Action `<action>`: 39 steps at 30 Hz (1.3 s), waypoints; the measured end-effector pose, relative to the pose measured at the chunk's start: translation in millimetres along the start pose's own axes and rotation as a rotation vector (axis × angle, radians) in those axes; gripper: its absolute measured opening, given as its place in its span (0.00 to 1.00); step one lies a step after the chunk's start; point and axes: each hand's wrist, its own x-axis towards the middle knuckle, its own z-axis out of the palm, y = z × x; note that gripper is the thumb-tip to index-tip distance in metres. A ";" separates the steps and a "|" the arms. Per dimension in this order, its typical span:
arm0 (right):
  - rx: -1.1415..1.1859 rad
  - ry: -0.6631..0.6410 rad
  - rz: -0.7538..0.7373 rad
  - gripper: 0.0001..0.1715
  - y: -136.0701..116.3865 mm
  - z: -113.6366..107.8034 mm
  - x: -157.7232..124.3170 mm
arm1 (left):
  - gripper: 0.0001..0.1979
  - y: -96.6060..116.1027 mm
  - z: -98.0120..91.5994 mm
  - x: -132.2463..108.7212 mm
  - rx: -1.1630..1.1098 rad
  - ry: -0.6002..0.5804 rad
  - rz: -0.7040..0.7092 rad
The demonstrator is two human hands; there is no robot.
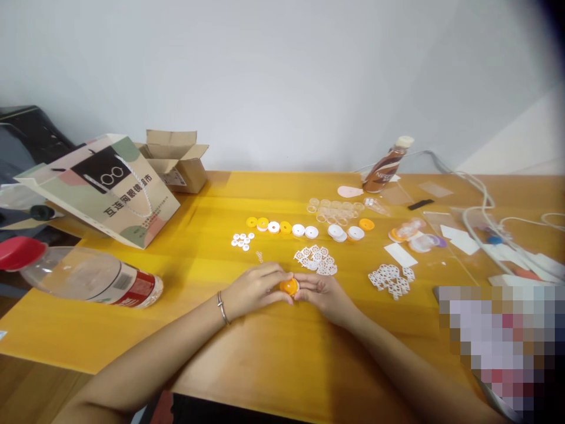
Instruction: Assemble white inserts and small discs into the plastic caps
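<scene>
1. Left hand [253, 290] and right hand [325, 296] meet over the yellow wooden table [273, 353]. Fingertips of both are clamped on a small round orange plastic piece [289, 287].
2. The piece sits between the hands, nearer the table's near edge than the far one, about midway between left and right edges. Cannot tell if it touches the top.
3. It is round, so no long axis shows. Its broad face turns up toward the camera.
4. White lattice plastic cut-outs [316, 259] lie just beyond the hands.
5. Brown plastic drink bottle [386, 166] stands tilted near the far edge. Label is partly readable: "NESC".
6. Printed paper bag [110, 188] lies at the left edge with Chinese characters and a glasses-like "100" logo.
7. Clear plastic bottle with red cap [83, 274] lies on its side at the left edge, cap pointing left. Label is unreadable.
</scene>
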 end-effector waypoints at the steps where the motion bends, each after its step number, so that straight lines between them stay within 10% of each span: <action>1: 0.005 0.006 -0.003 0.20 0.5 0.1 0.3 | 0.20 1.6 -0.4 0.0 0.012 0.000 -0.021; 26: 0.147 0.033 0.010 0.22 -2.4 3.4 -0.4 | 0.14 4.9 -14.0 1.4 0.019 -0.092 0.068; 39: 0.264 -0.037 0.163 0.22 -5.0 0.4 -6.1 | 0.12 4.6 -13.9 6.9 -0.311 -0.043 -0.249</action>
